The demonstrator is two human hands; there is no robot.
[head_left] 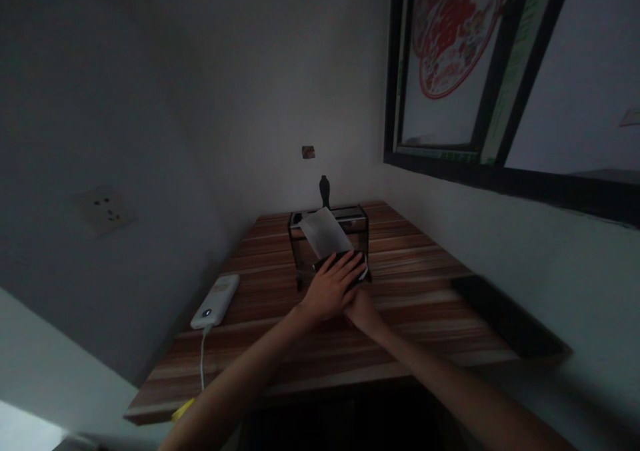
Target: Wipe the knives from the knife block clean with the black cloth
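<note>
Both hands meet mid-counter (410, 284) at small dark case (350, 268). Left hand (330, 290) lies flat, fingers spread over case top. Right hand (363, 312) mostly hidden beneath left, grip state unclear. White sheet (325, 232) leans against black wire rack (333, 228) just behind. White power bank (216, 301) well apart, near left edge.

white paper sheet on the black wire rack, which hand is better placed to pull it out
Probably the left hand: it lies flat on the dark object under the white paper sheet, fingers nearest it. The right hand is tucked beneath, mostly hidden.
</note>
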